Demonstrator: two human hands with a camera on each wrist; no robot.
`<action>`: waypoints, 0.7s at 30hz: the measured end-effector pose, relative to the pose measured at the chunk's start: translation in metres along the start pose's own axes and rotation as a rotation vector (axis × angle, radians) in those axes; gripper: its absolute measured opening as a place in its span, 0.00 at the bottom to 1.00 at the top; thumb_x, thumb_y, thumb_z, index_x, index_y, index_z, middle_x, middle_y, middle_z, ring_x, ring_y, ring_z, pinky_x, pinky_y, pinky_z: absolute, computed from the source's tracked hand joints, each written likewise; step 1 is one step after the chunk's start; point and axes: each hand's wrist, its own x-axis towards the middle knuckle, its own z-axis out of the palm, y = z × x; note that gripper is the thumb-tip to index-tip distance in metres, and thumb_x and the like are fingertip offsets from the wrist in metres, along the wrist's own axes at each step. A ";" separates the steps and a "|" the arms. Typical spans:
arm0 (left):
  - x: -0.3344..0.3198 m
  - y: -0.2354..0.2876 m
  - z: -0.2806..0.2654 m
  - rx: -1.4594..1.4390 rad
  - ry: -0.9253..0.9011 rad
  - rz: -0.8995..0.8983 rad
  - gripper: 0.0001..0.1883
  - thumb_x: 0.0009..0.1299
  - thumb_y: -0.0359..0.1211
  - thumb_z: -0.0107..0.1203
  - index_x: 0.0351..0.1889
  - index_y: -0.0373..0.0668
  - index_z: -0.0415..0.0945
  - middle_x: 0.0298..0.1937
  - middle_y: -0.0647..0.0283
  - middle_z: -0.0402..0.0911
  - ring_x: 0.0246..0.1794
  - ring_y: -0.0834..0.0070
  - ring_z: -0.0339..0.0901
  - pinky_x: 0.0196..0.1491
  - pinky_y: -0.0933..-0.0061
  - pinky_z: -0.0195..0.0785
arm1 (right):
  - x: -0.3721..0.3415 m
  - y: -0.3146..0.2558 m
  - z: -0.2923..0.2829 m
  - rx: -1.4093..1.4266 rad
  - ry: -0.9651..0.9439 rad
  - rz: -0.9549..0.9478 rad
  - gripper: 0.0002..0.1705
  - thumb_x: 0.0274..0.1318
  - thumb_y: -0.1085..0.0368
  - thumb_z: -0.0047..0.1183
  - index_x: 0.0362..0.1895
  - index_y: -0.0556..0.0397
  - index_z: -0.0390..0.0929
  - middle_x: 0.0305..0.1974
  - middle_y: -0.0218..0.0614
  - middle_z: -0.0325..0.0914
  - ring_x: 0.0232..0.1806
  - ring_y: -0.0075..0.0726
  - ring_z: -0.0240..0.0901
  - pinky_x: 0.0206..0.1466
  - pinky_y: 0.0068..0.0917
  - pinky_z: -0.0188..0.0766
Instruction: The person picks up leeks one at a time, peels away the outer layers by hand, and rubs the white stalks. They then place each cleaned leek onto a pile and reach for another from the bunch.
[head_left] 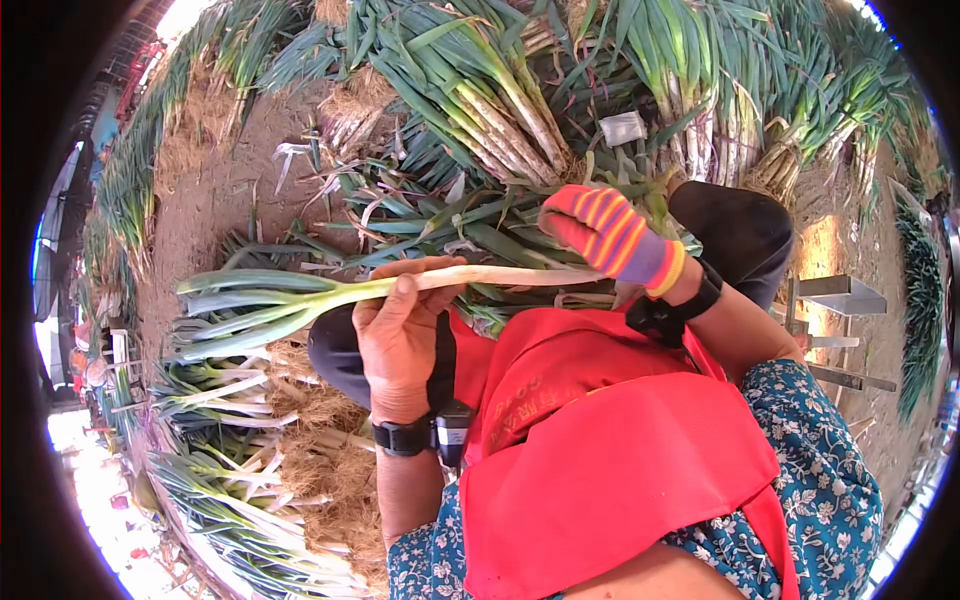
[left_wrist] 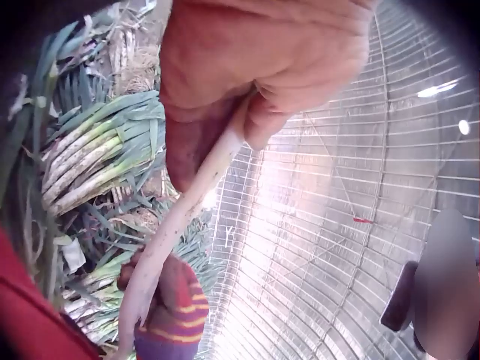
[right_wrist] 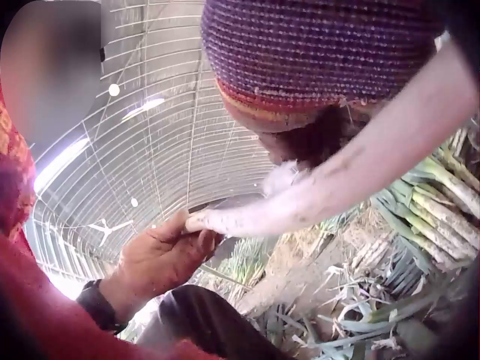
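Note:
My bare left hand (head_left: pixel 400 325) grips a long green onion (head_left: pixel 500 275) around the base of its leaves, thumb on top. The green leaves (head_left: pixel 290 300) fan out to the left and the white stalk points right. My right hand (head_left: pixel 615 235), in a striped knit glove, is curled just above the stalk's far end. In the right wrist view, a pale flap of skin (right_wrist: pixel 285 176) rises from the stalk between the gloved fingertips. A ragged edge shows low on the stalk (left_wrist: pixel 154 262) in the left wrist view, with the glove (left_wrist: pixel 176 307) behind it.
Loose onion leaves (head_left: pixel 430 225) lie heaped in front of my knees. Bundles of green onions (head_left: pixel 510 120) stand beyond. White-stalked onions (head_left: pixel 250 500) with a mass of roots (head_left: pixel 320 450) lie at lower left. A metal frame (head_left: pixel 840 295) stands at right.

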 end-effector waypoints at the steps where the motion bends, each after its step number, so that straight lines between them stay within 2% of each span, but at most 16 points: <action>1: -0.001 0.003 -0.004 -0.001 -0.001 0.001 0.11 0.69 0.33 0.49 0.43 0.34 0.71 0.44 0.44 0.77 0.49 0.53 0.76 0.50 0.57 0.74 | -0.002 -0.002 -0.008 -0.111 0.074 -0.155 0.12 0.47 0.66 0.57 0.36 0.58 0.75 0.40 0.44 0.74 0.38 0.53 0.72 0.39 0.39 0.69; 2: -0.002 0.005 -0.007 -0.011 0.025 -0.003 0.11 0.69 0.33 0.49 0.43 0.34 0.71 0.45 0.44 0.77 0.49 0.53 0.75 0.51 0.57 0.74 | 0.001 -0.002 -0.018 -0.012 -0.109 -0.074 0.17 0.45 0.63 0.60 0.40 0.58 0.75 0.41 0.45 0.74 0.40 0.54 0.71 0.42 0.42 0.68; 3: -0.001 0.007 -0.010 -0.022 0.052 -0.005 0.11 0.70 0.33 0.48 0.43 0.33 0.71 0.45 0.44 0.77 0.50 0.53 0.75 0.51 0.57 0.74 | 0.002 -0.009 -0.021 -0.013 -0.110 -0.077 0.17 0.45 0.63 0.60 0.40 0.58 0.75 0.41 0.45 0.74 0.40 0.54 0.71 0.42 0.42 0.68; 5: -0.001 0.005 -0.014 -0.023 0.067 -0.005 0.11 0.70 0.33 0.48 0.43 0.33 0.71 0.45 0.44 0.77 0.50 0.53 0.75 0.52 0.57 0.74 | 0.008 -0.038 -0.021 -0.143 0.091 -0.104 0.22 0.40 0.57 0.64 0.38 0.55 0.75 0.34 0.42 0.75 0.35 0.49 0.73 0.36 0.39 0.68; 6: -0.001 0.004 -0.015 -0.034 0.094 0.002 0.12 0.70 0.33 0.48 0.43 0.33 0.71 0.45 0.45 0.77 0.50 0.53 0.75 0.52 0.58 0.74 | 0.003 -0.040 -0.016 -0.179 0.050 -0.122 0.29 0.36 0.51 0.65 0.42 0.54 0.73 0.39 0.40 0.74 0.39 0.47 0.73 0.40 0.38 0.67; 7: -0.001 0.003 -0.014 -0.046 0.120 0.010 0.12 0.69 0.33 0.48 0.43 0.33 0.71 0.45 0.45 0.77 0.50 0.53 0.75 0.52 0.58 0.73 | 0.003 -0.046 -0.013 -0.181 0.050 -0.122 0.29 0.36 0.51 0.65 0.42 0.54 0.73 0.39 0.40 0.74 0.39 0.47 0.73 0.40 0.38 0.67; 9: -0.002 0.004 -0.009 -0.077 0.122 0.032 0.10 0.68 0.31 0.49 0.43 0.33 0.71 0.44 0.45 0.77 0.49 0.52 0.76 0.51 0.58 0.74 | 0.007 -0.056 -0.009 -0.363 -0.005 -0.056 0.33 0.34 0.46 0.65 0.42 0.55 0.72 0.39 0.41 0.73 0.40 0.46 0.72 0.42 0.37 0.67; 11: -0.002 0.007 -0.008 -0.108 0.126 0.056 0.09 0.67 0.28 0.49 0.42 0.33 0.72 0.44 0.45 0.77 0.49 0.52 0.76 0.49 0.57 0.75 | 0.011 -0.054 -0.007 -0.395 -0.007 -0.029 0.35 0.34 0.44 0.64 0.41 0.57 0.72 0.36 0.44 0.75 0.38 0.49 0.73 0.40 0.40 0.68; 13: -0.006 0.012 -0.012 -0.105 0.072 0.086 0.09 0.65 0.26 0.49 0.42 0.34 0.72 0.43 0.46 0.77 0.49 0.51 0.76 0.50 0.56 0.74 | 0.012 -0.051 -0.009 -0.241 -0.263 0.127 0.35 0.35 0.48 0.66 0.45 0.58 0.72 0.36 0.48 0.74 0.39 0.55 0.73 0.40 0.40 0.68; 14: -0.008 0.014 -0.013 -0.106 0.072 0.085 0.09 0.65 0.26 0.49 0.42 0.34 0.72 0.43 0.46 0.77 0.49 0.51 0.76 0.50 0.56 0.74 | 0.010 -0.048 -0.001 -0.199 -0.130 0.046 0.28 0.40 0.53 0.64 0.43 0.58 0.74 0.33 0.47 0.75 0.37 0.55 0.73 0.38 0.40 0.68; 15: -0.010 0.017 -0.014 -0.098 0.062 0.095 0.09 0.65 0.25 0.49 0.42 0.34 0.72 0.43 0.46 0.77 0.49 0.50 0.75 0.51 0.56 0.74 | 0.012 -0.046 0.001 -0.200 -0.131 0.046 0.28 0.40 0.53 0.64 0.43 0.58 0.74 0.33 0.47 0.75 0.37 0.55 0.73 0.38 0.40 0.68; 17: -0.012 0.020 -0.017 -0.092 0.057 0.108 0.09 0.64 0.25 0.49 0.42 0.34 0.72 0.43 0.46 0.77 0.49 0.50 0.75 0.51 0.56 0.74 | 0.022 -0.044 0.003 0.149 -0.230 0.049 0.20 0.44 0.59 0.62 0.40 0.58 0.75 0.31 0.45 0.75 0.35 0.53 0.73 0.38 0.39 0.68; 18: -0.014 0.022 -0.019 -0.084 0.053 0.117 0.09 0.64 0.25 0.49 0.41 0.34 0.72 0.43 0.46 0.77 0.49 0.50 0.75 0.51 0.56 0.74 | 0.026 -0.047 0.003 0.212 -0.205 0.036 0.13 0.46 0.66 0.59 0.36 0.58 0.76 0.30 0.46 0.75 0.33 0.52 0.72 0.35 0.38 0.68; 21: -0.017 0.031 -0.028 -0.058 0.105 0.126 0.08 0.65 0.26 0.50 0.41 0.33 0.72 0.43 0.45 0.78 0.48 0.50 0.76 0.51 0.55 0.74 | 0.029 -0.039 0.010 0.146 -0.110 0.026 0.10 0.44 0.68 0.59 0.34 0.58 0.76 0.27 0.46 0.74 0.30 0.52 0.72 0.31 0.38 0.68</action>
